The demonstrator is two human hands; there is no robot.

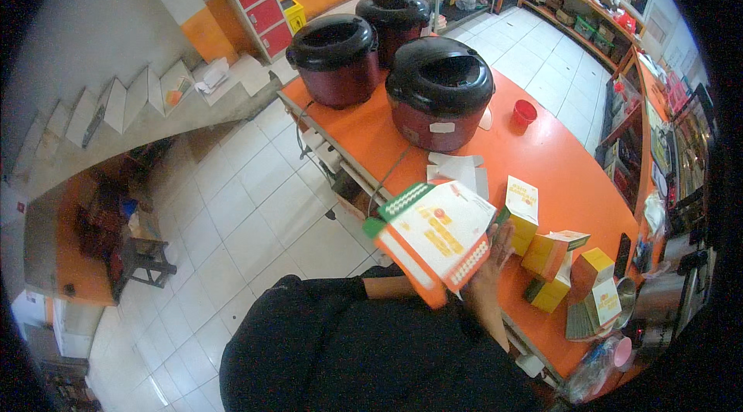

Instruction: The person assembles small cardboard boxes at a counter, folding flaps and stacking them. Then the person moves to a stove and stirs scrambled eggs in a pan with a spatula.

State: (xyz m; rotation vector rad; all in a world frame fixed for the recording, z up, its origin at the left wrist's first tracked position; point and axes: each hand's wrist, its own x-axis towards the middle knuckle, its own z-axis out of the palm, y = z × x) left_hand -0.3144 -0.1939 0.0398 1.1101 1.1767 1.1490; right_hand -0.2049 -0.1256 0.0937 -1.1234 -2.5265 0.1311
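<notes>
- Here's the right hand (486, 263), up against the right edge of the white, green and orange carton (437, 230), fingers stretched out along it; gripping or merely bracing, I cannot tell.
- The left forearm (389, 287) slips in beneath the near side, but the left hand is out of sight, apparently behind the cardboard, so its state can't be called.
- The carton itself is raised and tilted just over the table's near edge, directly in front of the body, between the two arms, broad white panel facing up.
- As for progress: the flaps look spread, so I judge this one unfinished, its closing folds left to do.
- Just beyond the fingers, a yellow-and-white box (522, 214) stands on the table, apparently shaped already; near it, an orange-and-yellow box (544, 255) sits tilted.
- Further right, a stack of cartons (592, 311) looks mostly flat, so perhaps unworked.
- Past the carton lies a piece of white card (467, 173), and behind that, three dark red cookers with black lids (441, 90) and a red cup (524, 112), all on the orange table (561, 156).
</notes>
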